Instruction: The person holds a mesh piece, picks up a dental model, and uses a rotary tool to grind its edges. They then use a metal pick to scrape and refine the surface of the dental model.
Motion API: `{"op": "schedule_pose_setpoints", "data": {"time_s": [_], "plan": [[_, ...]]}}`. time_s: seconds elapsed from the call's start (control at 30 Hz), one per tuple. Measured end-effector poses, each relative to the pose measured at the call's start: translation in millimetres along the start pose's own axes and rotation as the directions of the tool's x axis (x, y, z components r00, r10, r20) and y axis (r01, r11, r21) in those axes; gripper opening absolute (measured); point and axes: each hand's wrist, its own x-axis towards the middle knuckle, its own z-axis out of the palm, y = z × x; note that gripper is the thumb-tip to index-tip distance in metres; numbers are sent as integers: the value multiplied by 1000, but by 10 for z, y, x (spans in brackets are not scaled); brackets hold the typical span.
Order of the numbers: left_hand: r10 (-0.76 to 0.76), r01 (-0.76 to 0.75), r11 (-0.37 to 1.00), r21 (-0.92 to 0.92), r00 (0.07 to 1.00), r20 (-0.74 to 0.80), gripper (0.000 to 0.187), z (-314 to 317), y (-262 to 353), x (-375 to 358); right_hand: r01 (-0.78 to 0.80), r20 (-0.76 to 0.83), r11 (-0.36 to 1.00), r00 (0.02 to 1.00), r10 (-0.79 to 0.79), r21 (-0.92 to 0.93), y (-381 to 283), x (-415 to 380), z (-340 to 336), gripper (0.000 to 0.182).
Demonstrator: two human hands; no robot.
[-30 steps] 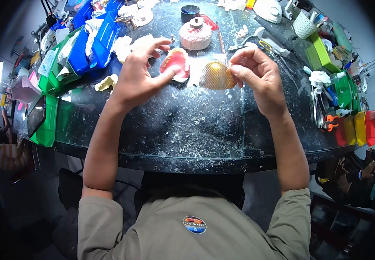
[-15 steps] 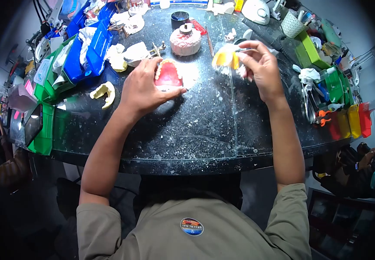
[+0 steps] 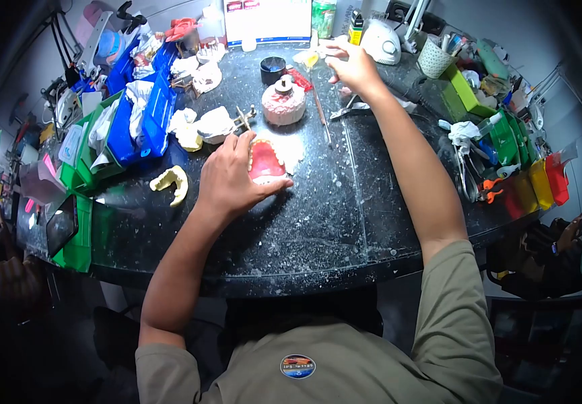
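Note:
My left hand (image 3: 230, 175) is wrapped around a pink denture (image 3: 264, 163) with a row of pale teeth, its thumb along the near edge. The denture lies low over the black table under bright light. My right hand (image 3: 350, 66) is stretched to the back of the table, fingers apart and slightly curled, with nothing visible between them. A yellow and white piece (image 3: 311, 59) lies just left of its fingertips. Near the left hand are a cream horseshoe-shaped piece (image 3: 171, 183) and a white plaster block (image 3: 215, 125) beside a small metal frame (image 3: 244, 119).
A pink round lump with a knob (image 3: 283, 103) and a black cup (image 3: 272, 70) stand mid-table. A slim tool (image 3: 320, 111) lies to their right. Blue bins (image 3: 159, 111) line the left; a white dotted cup (image 3: 434, 58) and orange-handled tool (image 3: 491, 190) sit right. A screen (image 3: 267, 23) glows behind.
My right hand has moved forward and left to the back of the table and let go of the yellow and white piece. The left hand keeps its hold on the denture; the camera view has tilted upward.

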Motion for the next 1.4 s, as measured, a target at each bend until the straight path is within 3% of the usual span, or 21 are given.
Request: {"op": "schedule_pose_setpoints", "data": {"time_s": [0.17,0.3,0.37,0.4,0.43,0.53,0.57,0.6,0.73,0.9,0.97,1.13,1.17,1.23,1.37,1.4], "plan": [[64,-64,998,25,998,-10,96,20,-7,-10,157,-114,978,978,-173,-141,280,-254,-599,30],[116,-111,991,74,992,-55,97,1,5,-14,142,-300,989,943,-144,-31,640,-791,-938,21],[142,-134,988,73,984,-111,96,4,22,-15,44,-325,988,942,-90,-146,877,-1015,-1073,17],[157,-151,987,54,976,-148,95,8,29,-4,142,-349,987,923,-160,-76,860,-1025,-1057,16],[172,-168,985,37,967,-186,94,10,43,6,99,-339,995,936,-93,2,751,-1037,-1060,18],[142,-196,970,-146,937,-319,77,27,82,22,161,-352,983,918,-183,-90,630,-1062,-940,14],[122,-204,957,-206,928,-351,72,33,85,15,181,-322,964,917,-237,-195,586,-1086,-916,14],[176,-274,942,-195,895,-410,53,37,62,8,205,-302,949,913,-273,-238,562,-1103,-899,14],[217,-358,908,-216,845,-488,40,40,99,3,201,-277,941,920,-277,-272,538,-1115,-908,13],[337,-461,871,-168,811,-479,39,45,204,-125,188,-225,923,936,-272,-337,363,-1186,-869,10],[348,-452,880,-143,821,-452,38,35,182,-126,254,-203,906,921,-334,-338,408,-1180,-855,10],[344,-462,877,-133,796,-497,36,30,127,-106,199,-210,914,935,-285,-354,298,-1191,-881,8],[282,-434,881,-187,800,-530,34,41,134,-112,208,-213,902,929,-304,-377,333,-1185,-921,8],[296,-442,885,-146,777,-556,33,-1,105,-101,234,-217,875,911,-349,-424,422,-1148,-1004,7],[310,-451,886,-109,750,-584,33,-101,67,-90,17,-394,725,830,-394,-689,547,-1113,-1571,12],[301,-455,882,-121,743,-598,33,-124,89,-87,-99,-411,678,854,-317,-728,601,-1171,-1731,12]]}}
